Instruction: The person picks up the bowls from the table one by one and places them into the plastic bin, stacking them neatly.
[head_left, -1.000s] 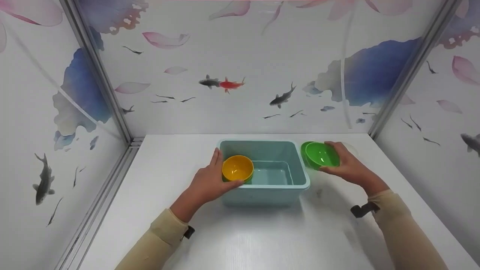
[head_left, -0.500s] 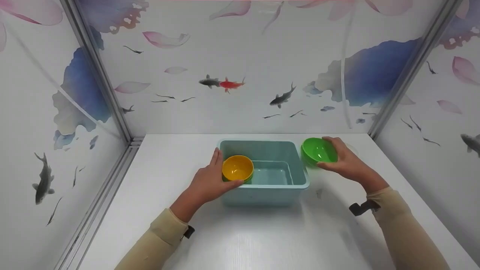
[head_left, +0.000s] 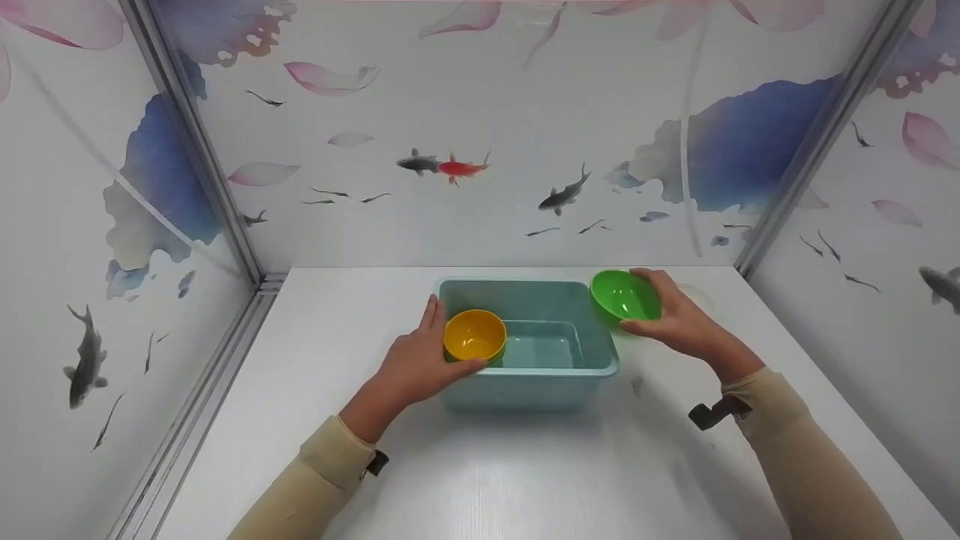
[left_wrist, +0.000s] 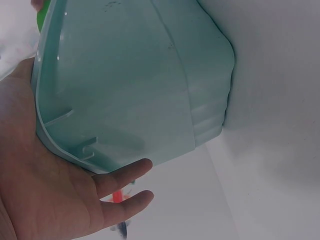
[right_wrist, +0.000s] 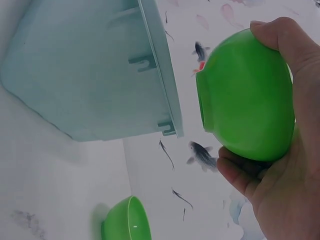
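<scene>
My right hand (head_left: 671,315) grips a green bowl (head_left: 625,295) by its side, close to the right rim of a pale teal plastic basin (head_left: 532,390). In the right wrist view, thumb and fingers curl round this tilted bowl (right_wrist: 245,95). A second green bowl (right_wrist: 125,220) stands on the table below it. My left hand (head_left: 412,364) rests against the basin's left side, fingers straight and thumb along the front rim. The left wrist view shows two outstretched fingers (left_wrist: 125,177) beside its outer wall. Inside the basin, at the left, an orange bowl (head_left: 475,335) is nested in a green one.
The white table (head_left: 480,480) ends at a back wall (head_left: 487,225) printed with fish and petals. Similar panels stand at both sides, with metal posts (head_left: 202,150) at the corners. A faint round translucent outline (head_left: 697,296) lies behind my right hand.
My right hand has moved left and slightly back with the green bowl, from over the second green bowl to the basin's right rim. The left hand and orange bowl have stayed put.
</scene>
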